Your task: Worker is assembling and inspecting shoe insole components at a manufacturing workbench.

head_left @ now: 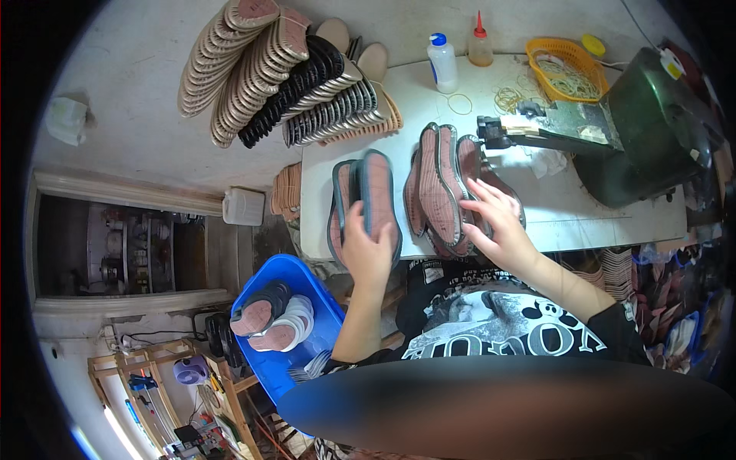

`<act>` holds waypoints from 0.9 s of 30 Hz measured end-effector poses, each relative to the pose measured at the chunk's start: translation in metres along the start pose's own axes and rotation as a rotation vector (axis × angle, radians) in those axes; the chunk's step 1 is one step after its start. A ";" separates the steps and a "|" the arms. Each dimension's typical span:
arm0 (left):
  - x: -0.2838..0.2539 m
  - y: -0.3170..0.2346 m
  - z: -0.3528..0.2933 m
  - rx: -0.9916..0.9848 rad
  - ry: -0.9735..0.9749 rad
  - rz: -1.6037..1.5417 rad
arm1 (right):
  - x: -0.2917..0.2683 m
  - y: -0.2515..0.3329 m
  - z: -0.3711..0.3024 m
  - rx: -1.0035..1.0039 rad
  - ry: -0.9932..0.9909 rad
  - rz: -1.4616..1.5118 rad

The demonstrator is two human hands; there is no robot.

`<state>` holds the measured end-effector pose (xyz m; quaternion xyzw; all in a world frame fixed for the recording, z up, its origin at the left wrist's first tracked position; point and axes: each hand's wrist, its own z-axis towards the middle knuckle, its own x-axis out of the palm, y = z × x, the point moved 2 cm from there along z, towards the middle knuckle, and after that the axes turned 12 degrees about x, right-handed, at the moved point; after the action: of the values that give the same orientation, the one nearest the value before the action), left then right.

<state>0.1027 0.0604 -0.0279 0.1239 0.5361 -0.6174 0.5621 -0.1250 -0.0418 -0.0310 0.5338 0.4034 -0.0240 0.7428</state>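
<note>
Black short-sleeved shirt (498,322) with white cartoon print; bare forearms.

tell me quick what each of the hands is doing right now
Left hand: closed on an upright grey-edged shoe sole at the table's near edge.
Right hand: fingers spread, resting on the leaning row of soles; no firm grip visible.

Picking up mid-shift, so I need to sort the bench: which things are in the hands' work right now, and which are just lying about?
In hand:
- left hand on the left pile of soles
- right hand on the right pile of soles

Lying about:
- white bottle
- orange-capped bottle
- orange basket of rubber bands
- blue bin
- fanned soles on the floor
</note>
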 end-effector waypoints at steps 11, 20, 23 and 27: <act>0.028 -0.077 0.020 -0.192 0.094 -1.366 | -0.014 0.025 0.008 0.313 0.322 0.964; 0.066 -0.112 0.031 -0.129 0.498 -1.660 | -0.009 -0.008 -0.010 0.431 0.606 1.348; 0.067 -0.124 0.032 -0.080 0.532 -1.723 | -0.021 -0.024 -0.011 0.347 0.625 1.296; 0.065 -0.123 0.037 -0.086 0.461 -1.508 | -0.048 -0.020 -0.004 0.353 0.503 0.999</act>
<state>-0.0044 -0.0316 0.0016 -0.1699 0.6019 -0.7695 -0.1293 -0.1691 -0.0659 -0.0163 0.7641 0.2569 0.3896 0.4453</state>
